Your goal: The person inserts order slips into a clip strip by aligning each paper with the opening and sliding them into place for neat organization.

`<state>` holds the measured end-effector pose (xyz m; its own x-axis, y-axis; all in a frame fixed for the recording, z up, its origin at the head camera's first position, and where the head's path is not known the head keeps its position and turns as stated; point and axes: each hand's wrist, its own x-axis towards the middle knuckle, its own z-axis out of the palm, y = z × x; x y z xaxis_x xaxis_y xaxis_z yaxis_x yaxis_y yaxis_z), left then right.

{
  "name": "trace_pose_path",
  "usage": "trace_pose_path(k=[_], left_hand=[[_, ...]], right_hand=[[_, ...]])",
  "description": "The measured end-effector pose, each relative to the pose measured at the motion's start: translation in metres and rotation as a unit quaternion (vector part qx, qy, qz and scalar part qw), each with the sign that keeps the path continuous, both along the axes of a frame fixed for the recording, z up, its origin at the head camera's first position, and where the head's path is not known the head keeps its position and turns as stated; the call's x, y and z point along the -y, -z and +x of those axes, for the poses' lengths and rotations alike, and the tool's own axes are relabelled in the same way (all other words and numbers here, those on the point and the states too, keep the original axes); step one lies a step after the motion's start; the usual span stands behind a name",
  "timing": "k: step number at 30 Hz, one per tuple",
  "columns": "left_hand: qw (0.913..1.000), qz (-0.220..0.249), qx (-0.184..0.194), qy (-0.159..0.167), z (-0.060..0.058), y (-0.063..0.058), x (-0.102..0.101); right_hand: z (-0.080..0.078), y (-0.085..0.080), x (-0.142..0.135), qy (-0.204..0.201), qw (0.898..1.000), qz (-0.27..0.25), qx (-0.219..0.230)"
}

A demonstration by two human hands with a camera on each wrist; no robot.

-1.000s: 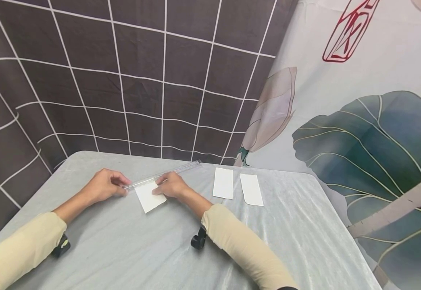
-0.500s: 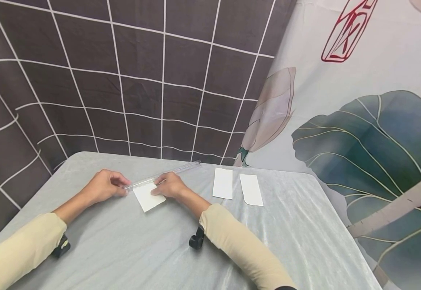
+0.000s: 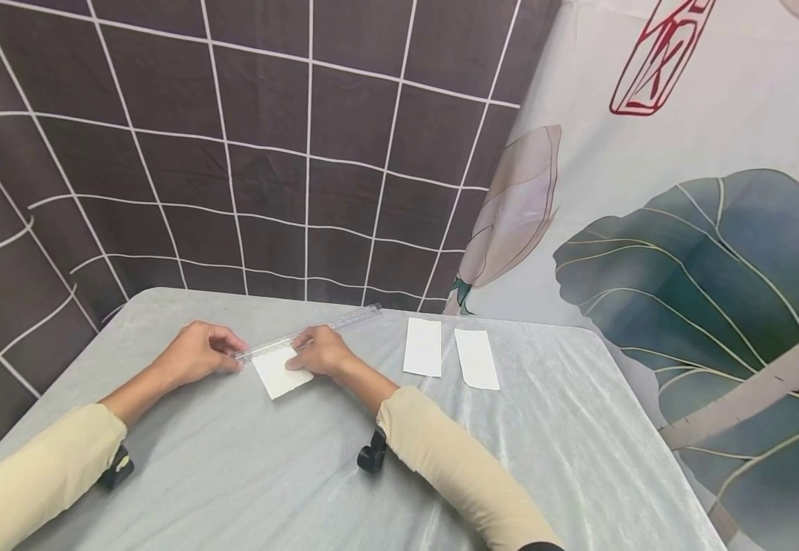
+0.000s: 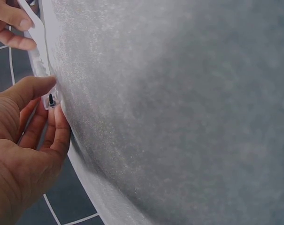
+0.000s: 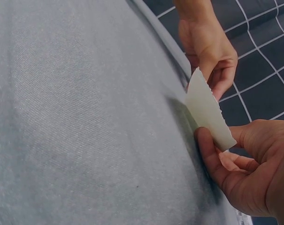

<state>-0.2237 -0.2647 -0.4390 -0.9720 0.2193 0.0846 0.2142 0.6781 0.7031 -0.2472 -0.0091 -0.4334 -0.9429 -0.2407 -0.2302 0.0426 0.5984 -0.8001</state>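
Observation:
A clear ruler [image 3: 354,317] lies slantwise near the back edge of the grey cloth-covered table. My left hand [image 3: 196,356] pinches its left end between thumb and fingers; the ruler's hole shows there in the left wrist view. A white piece of paper [image 3: 278,375] sits against the ruler's near side. My right hand [image 3: 324,352] pinches this paper by its right side, fingertips right at the ruler. In the right wrist view the paper [image 5: 205,110] stands tilted up from the cloth, one edge slightly ragged. The right hand covers the ruler's middle.
Two more white paper pieces, a left one [image 3: 423,347] and a right one [image 3: 477,360], lie to the right of my right hand. Behind the table [image 3: 303,474] hangs a dark curtain [image 3: 269,191] with white grid lines. A leaf-printed cloth [image 3: 599,153] hangs at the right.
The paper and my right hand have shifted very slightly left along the ruler, and the paper's lower corner sits a little farther back. My left hand and the ruler stay in place.

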Motion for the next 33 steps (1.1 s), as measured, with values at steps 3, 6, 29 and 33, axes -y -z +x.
trace_pose_path(k=[3,6,29,33], left_hand=[[1.0,0.001,0.0,0.0,0.0,0.0,0.0],[1.0,0.002,0.001,0.001,0.0,0.0,0.0],[1.0,0.005,-0.001,0.003,0.002,-0.001,-0.001],[1.0,0.006,-0.004,0.006,0.002,-0.001,-0.001]], right_hand=[[0.0,0.001,0.0,-0.002,1.0,-0.003,-0.001],[0.0,0.001,0.001,-0.004,1.0,-0.007,-0.004],[0.002,-0.006,-0.009,-0.019,0.998,-0.057,0.035],[0.002,-0.007,-0.013,-0.021,0.995,-0.077,0.054]])
